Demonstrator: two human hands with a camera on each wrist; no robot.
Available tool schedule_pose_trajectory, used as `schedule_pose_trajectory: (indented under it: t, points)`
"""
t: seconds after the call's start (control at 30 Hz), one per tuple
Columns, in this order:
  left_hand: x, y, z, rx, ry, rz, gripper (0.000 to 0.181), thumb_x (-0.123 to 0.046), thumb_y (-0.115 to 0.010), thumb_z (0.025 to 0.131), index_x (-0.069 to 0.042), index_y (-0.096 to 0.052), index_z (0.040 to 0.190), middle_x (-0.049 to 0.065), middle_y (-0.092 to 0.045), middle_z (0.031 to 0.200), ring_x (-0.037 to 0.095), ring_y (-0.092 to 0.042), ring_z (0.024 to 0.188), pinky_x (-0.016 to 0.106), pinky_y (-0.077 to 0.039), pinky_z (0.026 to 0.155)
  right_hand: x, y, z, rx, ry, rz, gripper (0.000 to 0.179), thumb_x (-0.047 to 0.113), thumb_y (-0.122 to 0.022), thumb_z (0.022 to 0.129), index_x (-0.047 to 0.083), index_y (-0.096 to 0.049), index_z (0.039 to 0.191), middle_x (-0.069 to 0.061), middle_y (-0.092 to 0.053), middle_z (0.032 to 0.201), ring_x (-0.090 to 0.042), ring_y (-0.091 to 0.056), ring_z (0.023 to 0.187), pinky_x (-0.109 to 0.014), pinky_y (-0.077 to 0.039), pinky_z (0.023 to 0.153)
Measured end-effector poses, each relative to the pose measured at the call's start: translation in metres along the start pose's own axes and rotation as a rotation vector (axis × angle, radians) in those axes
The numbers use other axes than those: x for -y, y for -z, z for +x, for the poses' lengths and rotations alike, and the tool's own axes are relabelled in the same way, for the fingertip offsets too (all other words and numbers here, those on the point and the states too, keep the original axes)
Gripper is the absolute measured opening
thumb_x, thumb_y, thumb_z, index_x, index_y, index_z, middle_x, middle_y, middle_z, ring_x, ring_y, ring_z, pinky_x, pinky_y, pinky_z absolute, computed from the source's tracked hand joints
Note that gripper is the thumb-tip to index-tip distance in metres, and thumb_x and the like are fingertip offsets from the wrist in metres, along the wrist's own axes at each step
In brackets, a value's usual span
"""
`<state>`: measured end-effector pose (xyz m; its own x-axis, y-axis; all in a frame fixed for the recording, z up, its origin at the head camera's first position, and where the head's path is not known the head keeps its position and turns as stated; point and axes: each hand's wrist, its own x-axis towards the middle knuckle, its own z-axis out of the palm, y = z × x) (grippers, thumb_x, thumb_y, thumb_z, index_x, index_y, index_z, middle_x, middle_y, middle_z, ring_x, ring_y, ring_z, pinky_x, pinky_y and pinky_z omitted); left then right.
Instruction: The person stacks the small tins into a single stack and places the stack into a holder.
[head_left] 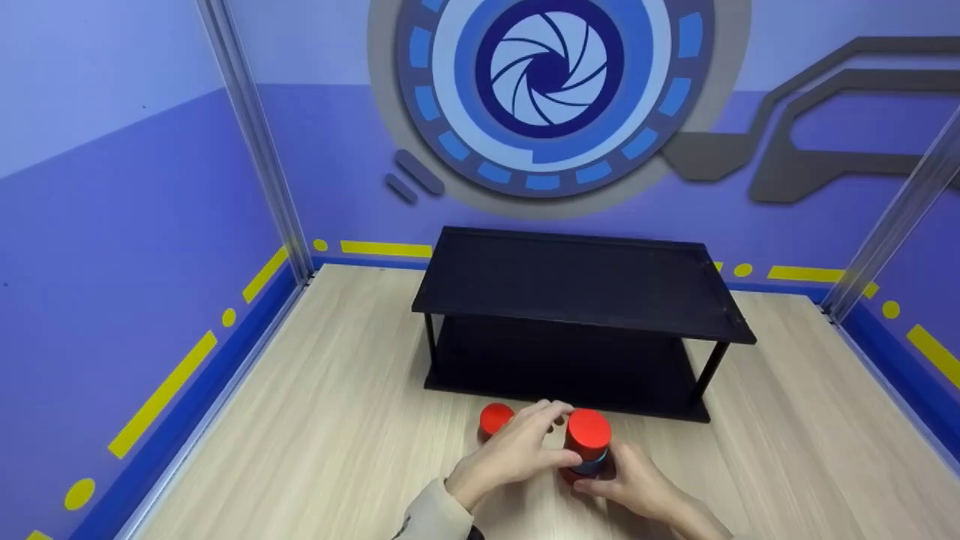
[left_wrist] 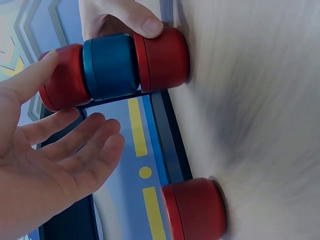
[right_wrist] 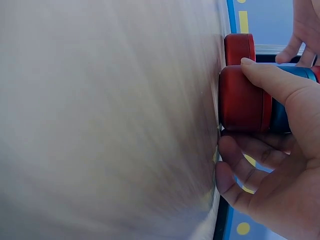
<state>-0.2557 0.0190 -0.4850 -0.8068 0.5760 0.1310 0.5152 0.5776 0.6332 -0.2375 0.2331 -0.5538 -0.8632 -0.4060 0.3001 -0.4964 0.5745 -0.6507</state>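
- Three cans stand in one upright stack on the wooden table [head_left: 360,390]: a top red can [left_wrist: 67,82], a middle blue can [left_wrist: 111,67] and a bottom red can [left_wrist: 165,57].
- The right hand [head_left: 641,484] holds the bottom red can, thumb laid on one side and bent fingers round the other.
- The left hand [head_left: 517,446] is at the top red can, thumb and forefinger parted about its width, the other fingers loosely bent away from it; whether it truly grips or only touches, I cannot tell.
- A fourth can, the lone red can [head_left: 495,420], stands on the table just left of the stack, making three red and one blue.
- One black shelf [head_left: 570,277] with two tiers stands beyond the cans.
- One round emblem [head_left: 547,67] marks the wall behind.
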Motion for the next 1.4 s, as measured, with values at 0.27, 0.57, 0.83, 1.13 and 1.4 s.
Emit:
schedule_pose_trajectory:
  t: [0.27,0.57,0.83,1.13,1.4]
  points:
    - [0.021,0.007,-0.005,-0.041,0.045,0.042,0.05,-0.036,-0.069,0.075,-0.027,-0.05,0.121,-0.01,-0.053,0.107,0.009,-0.052,0.1,0.023,-0.045,0.078,0.001,0.003,0.0,0.031,-0.059,-0.002,0.049,0.037,-0.074,0.069,0.021,-0.055,0.111,0.011,-0.062,0.104,-0.007,-0.058,0.098,-0.031,-0.046,0.086]
    - [0.034,0.013,-0.008,-0.043,0.11,0.099,0.05,-0.033,-0.07,0.074,-0.022,-0.052,0.12,-0.012,-0.049,0.092,0.005,-0.045,0.078,0.02,-0.042,0.065,0.0,0.002,0.0,0.037,-0.056,0.019,0.048,0.035,-0.075,0.068,0.021,-0.056,0.11,0.011,-0.062,0.103,-0.007,-0.058,0.097,-0.031,-0.046,0.085]
    - [0.038,0.013,-0.008,-0.084,0.096,0.145,0.047,-0.026,-0.072,0.074,-0.021,-0.054,0.117,-0.006,-0.053,0.09,0.009,-0.044,0.081,0.021,-0.04,0.064,0.001,0.001,-0.001,0.034,-0.05,0.025,0.047,0.037,-0.074,0.069,0.021,-0.057,0.11,0.01,-0.063,0.103,-0.007,-0.058,0.096,-0.03,-0.046,0.085]
    - [0.039,0.011,-0.009,-0.12,0.06,0.14,0.039,-0.008,-0.067,0.076,-0.016,-0.057,0.113,-0.006,-0.054,0.091,0.007,-0.045,0.078,0.019,-0.041,0.062,0.001,0.0,-0.002,0.027,-0.045,0.022,0.046,0.039,-0.073,0.07,0.019,-0.057,0.109,0.007,-0.063,0.101,-0.006,-0.059,0.092,-0.027,-0.048,0.079]
    - [0.037,0.011,-0.008,-0.114,0.057,0.128,0.037,-0.012,-0.068,0.077,-0.016,-0.057,0.112,-0.005,-0.056,0.095,0.006,-0.045,0.075,0.017,-0.04,0.06,0.002,0.0,-0.002,0.031,-0.058,0.028,0.048,0.041,-0.072,0.07,0.019,-0.056,0.109,0.006,-0.063,0.102,-0.007,-0.059,0.093,-0.029,-0.048,0.081]
